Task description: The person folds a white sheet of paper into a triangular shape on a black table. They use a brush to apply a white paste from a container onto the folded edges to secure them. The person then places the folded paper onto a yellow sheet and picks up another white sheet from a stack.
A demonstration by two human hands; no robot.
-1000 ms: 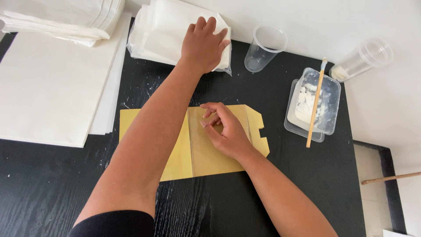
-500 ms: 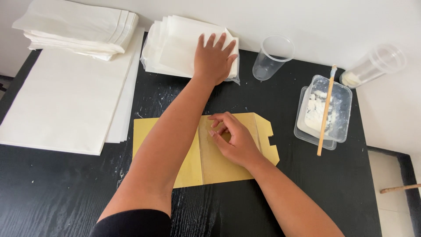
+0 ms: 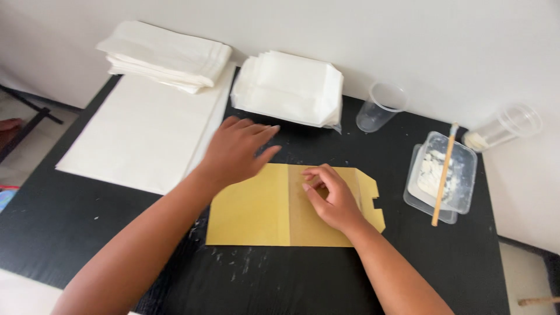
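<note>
A folded yellow paper sheet [image 3: 256,213], cut with tabs and a notch at its right end, is laid flat on the black table [image 3: 87,233], near the middle of the tabletop. A darker, tan flap is folded over its right half. The right hand [image 3: 332,198] is rested on that flap, with the fingers curled and the fingertips [image 3: 307,186] drawn together against the paper; whether a fold is being pinched or only pressed cannot be told. The left hand [image 3: 236,149] is held above the upper left edge of the sheet, fingers spread and empty, with nothing gripped.

Just beyond the left hand, a packet of white sheets in clear wrap [image 3: 289,87] is seen at the back of the table. To its left, a large white sheet [image 3: 140,134] is spread flat, with a stack of folded white paper [image 3: 163,55] lying on its far end. A clear plastic cup [image 3: 382,105] is stood upright beside the packet. To the right of the yellow sheet, a clear plastic tub [image 3: 461,181] holding white paste is placed, with a wooden stick [image 3: 443,175] laid across it. A second clear cup [image 3: 504,127] is lying on its side near the wall.
</note>
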